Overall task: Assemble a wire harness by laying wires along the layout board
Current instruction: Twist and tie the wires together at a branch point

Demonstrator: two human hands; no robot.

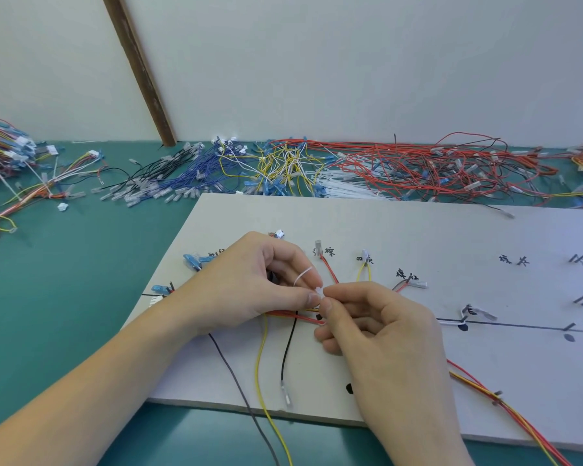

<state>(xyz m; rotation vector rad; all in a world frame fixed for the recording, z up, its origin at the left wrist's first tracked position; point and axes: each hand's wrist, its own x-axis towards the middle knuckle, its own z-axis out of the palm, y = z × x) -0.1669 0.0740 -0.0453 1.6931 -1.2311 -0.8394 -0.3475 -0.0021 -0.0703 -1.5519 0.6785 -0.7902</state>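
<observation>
We see both hands meeting over the pale layout board [401, 230], fingers curled tight. The left hand [249, 284] pinches a thin white cable tie [303, 275] between thumb and forefinger, the tie arching in a small loop above its knuckles. The right hand [377, 324] pinches the tie's little head [320, 292] at its fingertips, the other fingers folded under. Both forearms reach in from the lower edge, wrists resting low over the board. Beneath the hands a bundle of red, yellow and black wires [293, 316] lies on the board, with a yellow and a black strand trailing toward us. The board is matte, flat, marked in black ink, and sits on the green table [81, 297]. Loose coloured wires [401, 169] pile along the wall
</observation>
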